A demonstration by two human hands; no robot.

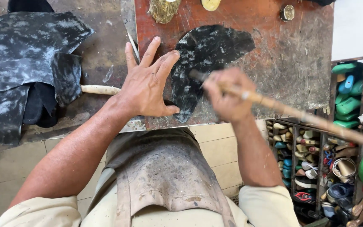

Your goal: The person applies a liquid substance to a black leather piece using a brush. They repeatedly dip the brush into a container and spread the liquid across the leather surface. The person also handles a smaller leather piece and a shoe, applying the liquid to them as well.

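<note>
A black mottled leather piece (202, 67) lay flat on the worn reddish board (290, 54), near its front edge on the bench (101, 29). The left hand (148, 84) pressed down on the piece's left edge, open, fingers spread, gripping nothing. The right hand (227, 94) was closed around a long wooden-handled tool (299, 115), blurred, its tip over the leather. More mottled leather (26, 63) was heaped at the bench's left side. Because the tip worked just beside the left fingers, a slip could likely strike them, or shift the piece.
</note>
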